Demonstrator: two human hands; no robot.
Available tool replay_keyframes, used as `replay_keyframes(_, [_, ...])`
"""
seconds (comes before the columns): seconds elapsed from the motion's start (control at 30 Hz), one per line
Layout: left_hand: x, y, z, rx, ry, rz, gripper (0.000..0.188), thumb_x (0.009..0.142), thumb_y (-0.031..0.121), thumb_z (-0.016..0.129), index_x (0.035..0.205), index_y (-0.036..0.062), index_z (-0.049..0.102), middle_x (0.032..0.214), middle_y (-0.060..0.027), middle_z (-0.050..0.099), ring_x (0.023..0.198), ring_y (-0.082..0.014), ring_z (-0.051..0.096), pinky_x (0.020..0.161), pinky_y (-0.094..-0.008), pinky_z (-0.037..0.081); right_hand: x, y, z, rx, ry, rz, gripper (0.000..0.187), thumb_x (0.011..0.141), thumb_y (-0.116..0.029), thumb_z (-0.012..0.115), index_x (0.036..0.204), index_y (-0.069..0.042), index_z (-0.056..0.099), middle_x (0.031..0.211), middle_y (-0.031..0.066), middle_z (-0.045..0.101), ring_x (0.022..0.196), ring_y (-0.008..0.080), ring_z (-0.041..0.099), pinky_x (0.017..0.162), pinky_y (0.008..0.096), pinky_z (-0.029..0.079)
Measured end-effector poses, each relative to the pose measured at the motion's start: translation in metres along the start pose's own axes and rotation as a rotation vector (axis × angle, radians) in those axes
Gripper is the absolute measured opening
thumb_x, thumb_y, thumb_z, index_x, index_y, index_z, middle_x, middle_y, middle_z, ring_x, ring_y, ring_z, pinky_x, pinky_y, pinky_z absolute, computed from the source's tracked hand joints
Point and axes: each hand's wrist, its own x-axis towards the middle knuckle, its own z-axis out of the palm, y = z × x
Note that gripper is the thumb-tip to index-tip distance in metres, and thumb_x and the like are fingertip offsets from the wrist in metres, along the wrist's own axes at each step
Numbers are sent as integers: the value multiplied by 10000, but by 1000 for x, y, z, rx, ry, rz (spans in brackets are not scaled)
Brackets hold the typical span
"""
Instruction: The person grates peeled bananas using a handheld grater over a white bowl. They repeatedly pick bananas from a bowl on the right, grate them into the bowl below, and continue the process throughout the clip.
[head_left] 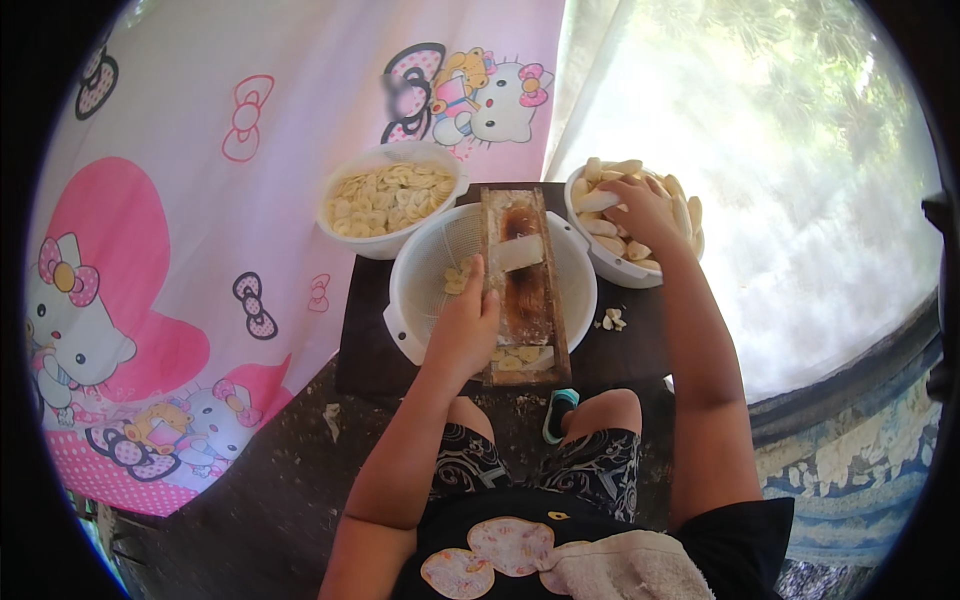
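Note:
A wooden slicer board (552, 300) with a pale plate across its middle lies over a white colander bowl (410, 335). My left hand (465, 335) grips the board's left edge, thumb on the near side and a finger pointing up along it. Several thin banana slices (458, 277) lie in the colander beside that hand, and more show under the board's near end. At the right, my right hand (640, 208) reaches into a white bowl (625, 272) heaped with peeled bananas (605, 243). Its fingers are closed on one pale peeled banana (597, 201).
A second white colander (375, 247) full of banana slices (390, 200) stands at the back left. Small banana scraps (612, 320) lie on the dark table (640, 345). A printed pink curtain (300, 120) hangs close on the left, and a tire-like dark rim (850, 375) curves at the right.

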Motion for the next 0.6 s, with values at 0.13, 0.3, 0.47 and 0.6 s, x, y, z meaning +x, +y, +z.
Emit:
replay_keyframes(0.13, [-1, 1, -1, -43, -29, -6, 601, 1023, 279, 399, 1568, 115, 207, 1011, -310, 662, 937, -426, 666, 858, -486, 488, -14, -10, -19, 876, 16, 150, 354, 895, -199, 718, 1212, -59, 646, 1103, 94, 670, 999, 187, 652, 916, 349, 512])
replay_keyframes(0.3, [0, -5, 3, -24, 23, 77, 606, 1023, 283, 401, 1566, 100, 204, 1018, -309, 660, 928, -424, 664, 835, -485, 492, -24, -52, -14, 1231, -58, 270, 373, 926, -240, 698, 1199, 4, 628, 1070, 89, 671, 923, 134, 651, 753, 299, 537])
replay_keyframes(0.47, [-1, -5, 3, -17, 25, 44, 604, 1020, 292, 409, 1566, 117, 216, 1014, -306, 661, 939, -432, 659, 847, -480, 486, -30, -112, 10, 633, 0, 40, 426, 904, -244, 710, 1234, -1, 596, 911, 100, 682, 794, 174, 653, 720, 318, 528])
replay_keyframes(0.6, [1, -3, 3, -65, -12, -13, 608, 1015, 295, 419, 1564, 120, 224, 997, -311, 660, 951, -437, 653, 861, -481, 480, -27, -132, 29, 648, 61, 32, 501, 888, -196, 701, 1340, -76, 520, 865, 131, 656, 740, 203, 621, 715, 338, 506])
